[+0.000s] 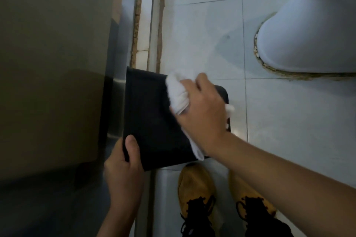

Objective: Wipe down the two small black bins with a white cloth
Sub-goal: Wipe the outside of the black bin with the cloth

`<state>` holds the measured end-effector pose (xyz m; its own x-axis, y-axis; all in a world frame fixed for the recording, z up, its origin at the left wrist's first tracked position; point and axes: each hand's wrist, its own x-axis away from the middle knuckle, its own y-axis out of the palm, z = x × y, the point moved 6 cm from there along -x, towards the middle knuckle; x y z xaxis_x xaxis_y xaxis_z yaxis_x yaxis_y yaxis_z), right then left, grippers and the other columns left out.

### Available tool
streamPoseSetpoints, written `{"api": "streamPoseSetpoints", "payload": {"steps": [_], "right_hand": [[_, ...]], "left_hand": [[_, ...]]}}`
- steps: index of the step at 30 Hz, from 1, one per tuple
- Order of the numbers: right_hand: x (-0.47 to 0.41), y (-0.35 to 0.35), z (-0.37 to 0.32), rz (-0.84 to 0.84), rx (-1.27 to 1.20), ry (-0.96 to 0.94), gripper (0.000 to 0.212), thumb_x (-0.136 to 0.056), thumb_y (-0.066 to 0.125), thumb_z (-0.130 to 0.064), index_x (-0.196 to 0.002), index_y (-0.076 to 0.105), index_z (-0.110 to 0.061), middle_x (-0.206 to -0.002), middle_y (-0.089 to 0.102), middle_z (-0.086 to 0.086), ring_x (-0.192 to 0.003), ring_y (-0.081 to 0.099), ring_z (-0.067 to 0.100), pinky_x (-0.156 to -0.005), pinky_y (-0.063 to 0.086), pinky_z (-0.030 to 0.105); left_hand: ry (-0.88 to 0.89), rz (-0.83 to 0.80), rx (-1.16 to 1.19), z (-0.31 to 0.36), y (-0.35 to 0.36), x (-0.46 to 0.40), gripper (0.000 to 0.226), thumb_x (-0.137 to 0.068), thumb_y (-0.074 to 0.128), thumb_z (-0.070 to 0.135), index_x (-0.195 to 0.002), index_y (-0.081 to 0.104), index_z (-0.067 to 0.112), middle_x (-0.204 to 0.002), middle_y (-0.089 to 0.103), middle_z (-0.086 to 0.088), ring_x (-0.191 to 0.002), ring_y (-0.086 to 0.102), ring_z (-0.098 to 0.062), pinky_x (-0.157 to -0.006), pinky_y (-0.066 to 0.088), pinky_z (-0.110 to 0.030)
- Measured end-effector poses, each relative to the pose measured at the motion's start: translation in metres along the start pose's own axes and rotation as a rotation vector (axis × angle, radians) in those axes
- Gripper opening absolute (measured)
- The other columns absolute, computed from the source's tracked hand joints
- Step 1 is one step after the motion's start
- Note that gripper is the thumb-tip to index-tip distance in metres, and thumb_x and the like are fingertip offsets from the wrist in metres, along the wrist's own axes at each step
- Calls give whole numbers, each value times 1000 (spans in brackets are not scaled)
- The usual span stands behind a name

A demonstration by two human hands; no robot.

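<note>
One black bin [154, 121], light and stiff by its look, sits at centre; the left hand [123, 171] grips its seven-o'clock corner while the right hand [204, 113] clutches the soft white cloth [177, 92] against it.

Right hand [202, 109] covers most of the white cloth [178, 94] and the black bin [152, 117] edge at 3 o'clock. Left hand [123, 167] fingers hidden behind the bin's 7 o'clock corner. Toilet base [308, 40] cut off at 2 o'clock. Shoes [196, 188] cropped at 6 o'clock.
</note>
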<state>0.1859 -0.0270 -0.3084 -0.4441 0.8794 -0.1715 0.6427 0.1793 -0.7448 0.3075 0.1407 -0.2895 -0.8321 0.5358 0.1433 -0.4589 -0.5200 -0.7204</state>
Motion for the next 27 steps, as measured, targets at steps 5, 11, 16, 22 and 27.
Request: {"api": "streamPoseSetpoints", "payload": {"steps": [5,11,16,22,27], "right_hand": [[1,18,-49,-62,-63,-343,42,-76,73,-25,-113,67,-4,-110,61,20,-86,59,30,-70,55,42],[-52,14,-16,-44,-112,-30,40,-82,75,-27,-117,62,-10,-109,54,7,-88,57,22,-70,48,29],[-81,13,45,-68,6,230,32,-91,65,-40,-108,60,-13,-98,43,-1,-82,53,18,-65,37,25],[-6,9,-14,-1,0,-78,53,-80,71,-34,-127,60,-11,-112,57,13,-90,56,23,-74,50,31],[-2,16,-29,-40,-38,-256,45,-79,75,-31,-117,67,-7,-112,61,15,-90,59,26,-75,53,35]], "left_hand": [[-10,25,-38,-1,0,5,40,-101,42,25,-63,47,13,-55,47,-6,-47,40,-12,-48,32,-33],[26,26,-27,6,0,0,44,-94,36,47,-67,48,15,-58,47,-11,-52,45,-30,-47,39,-49],[4,5,45,7,3,1,42,-101,39,36,-66,50,16,-58,48,-10,-48,42,-18,-46,36,-40],[-21,43,-12,1,2,2,42,-102,41,32,-66,50,13,-58,51,-10,-50,45,-25,-48,40,-45],[14,57,-44,6,2,5,42,-102,42,25,-64,46,9,-55,46,-12,-53,44,-18,-46,31,-36]]}}
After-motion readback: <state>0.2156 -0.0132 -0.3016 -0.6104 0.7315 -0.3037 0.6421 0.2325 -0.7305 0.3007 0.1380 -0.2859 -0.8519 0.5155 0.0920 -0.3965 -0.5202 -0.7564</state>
